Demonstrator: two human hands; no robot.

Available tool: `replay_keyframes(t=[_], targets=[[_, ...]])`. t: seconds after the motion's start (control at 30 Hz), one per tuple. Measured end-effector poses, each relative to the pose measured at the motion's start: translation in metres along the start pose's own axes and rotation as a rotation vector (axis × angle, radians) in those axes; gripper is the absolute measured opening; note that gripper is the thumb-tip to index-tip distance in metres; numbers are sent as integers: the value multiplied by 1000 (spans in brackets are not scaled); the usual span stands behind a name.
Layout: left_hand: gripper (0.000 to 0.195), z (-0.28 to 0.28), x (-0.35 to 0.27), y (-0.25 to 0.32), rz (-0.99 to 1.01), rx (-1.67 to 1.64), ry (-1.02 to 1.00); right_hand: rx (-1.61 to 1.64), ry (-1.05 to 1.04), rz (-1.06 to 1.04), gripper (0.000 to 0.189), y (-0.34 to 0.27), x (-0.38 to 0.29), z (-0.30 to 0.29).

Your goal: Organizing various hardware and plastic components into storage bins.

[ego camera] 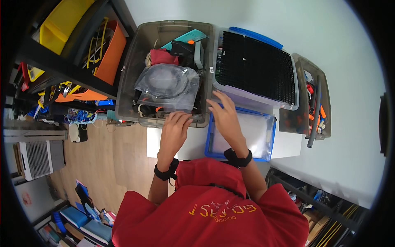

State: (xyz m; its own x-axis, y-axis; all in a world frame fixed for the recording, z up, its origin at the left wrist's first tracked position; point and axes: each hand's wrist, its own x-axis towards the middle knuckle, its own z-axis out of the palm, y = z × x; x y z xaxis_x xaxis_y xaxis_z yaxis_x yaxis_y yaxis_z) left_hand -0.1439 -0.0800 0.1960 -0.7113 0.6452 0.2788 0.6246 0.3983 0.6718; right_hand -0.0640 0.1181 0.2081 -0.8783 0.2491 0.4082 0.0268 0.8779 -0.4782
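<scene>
Before me stands a translucent grey plastic bin [123,106] filled with mixed things. On top lies a clear zip bag [193,78] with a coiled dark cable [150,85] inside. My left hand [174,132] rests over the bin's front rim, fingers close together and bent; whether it grips anything is hidden. At the bin's right side is my right hand [226,119], its fingers apart and nothing held. Its fingertips are at the rim; touching or not, I cannot tell. Behind the bag are a red cloth pouch [163,57], a black object [182,48] and a teal item [193,35].
Right of the bin, a clear tub [250,95] carries a black ribbed panel [257,66]. A blue-edged tray [243,132] lies below my right hand. Farther right, a smaller grey bin [325,92] holds a grey pipe [315,114]. An orange bin [112,52] sits on the left shelf.
</scene>
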Motion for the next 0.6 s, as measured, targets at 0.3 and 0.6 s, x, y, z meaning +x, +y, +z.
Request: replay_keyframes(t=[0.3, 0.6], targets=[[67, 16, 7, 41, -17, -138, -83, -40, -124, 392, 24, 54, -102, -79], [47, 70, 14, 101, 167, 32, -184, -29, -271, 655, 33, 111, -197, -110]])
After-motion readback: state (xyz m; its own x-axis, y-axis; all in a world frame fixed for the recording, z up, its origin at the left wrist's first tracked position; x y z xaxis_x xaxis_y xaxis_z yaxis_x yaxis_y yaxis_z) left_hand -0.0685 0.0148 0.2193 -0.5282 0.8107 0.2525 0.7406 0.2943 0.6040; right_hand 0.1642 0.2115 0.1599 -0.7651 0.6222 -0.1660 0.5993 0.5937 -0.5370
